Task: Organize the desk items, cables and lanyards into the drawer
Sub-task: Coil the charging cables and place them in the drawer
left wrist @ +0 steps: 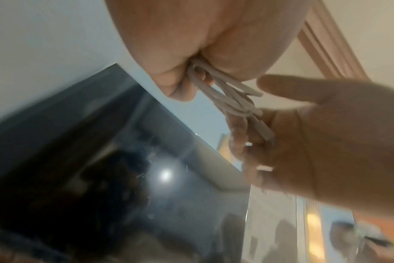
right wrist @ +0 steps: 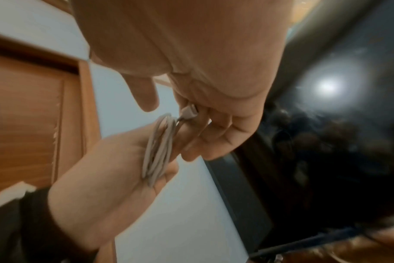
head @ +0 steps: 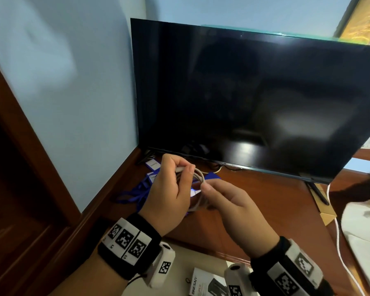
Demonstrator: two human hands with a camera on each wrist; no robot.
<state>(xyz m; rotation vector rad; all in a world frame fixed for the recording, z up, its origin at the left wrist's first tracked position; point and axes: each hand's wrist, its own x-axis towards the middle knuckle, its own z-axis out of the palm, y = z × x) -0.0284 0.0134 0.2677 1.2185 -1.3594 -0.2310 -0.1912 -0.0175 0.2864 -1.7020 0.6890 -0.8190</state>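
A coiled white cable [head: 200, 176] is held above the wooden desk [head: 254, 214], in front of the TV. My left hand [head: 185, 170] grips the coil, its loops [right wrist: 159, 149] lying across the fingers. My right hand [head: 205, 189] pinches the cable's connector end [right wrist: 188, 112] against the coil. In the left wrist view the loops [left wrist: 227, 92] run from my left palm to the right hand's fingers [left wrist: 238, 140]. Blue lanyards [head: 135, 194] with white badge cards [head: 153, 164] lie on the desk under and left of the hands.
A large black TV [head: 254, 99] stands at the back of the desk, its foot [head: 318, 194] at the right. A white cloth [head: 363, 231], a white cord [head: 340, 248] and a cardboard piece [head: 327, 216] lie at the right. Below the desk edge is a printed box [head: 201, 283]. A wooden door [head: 15, 167] is at the left.
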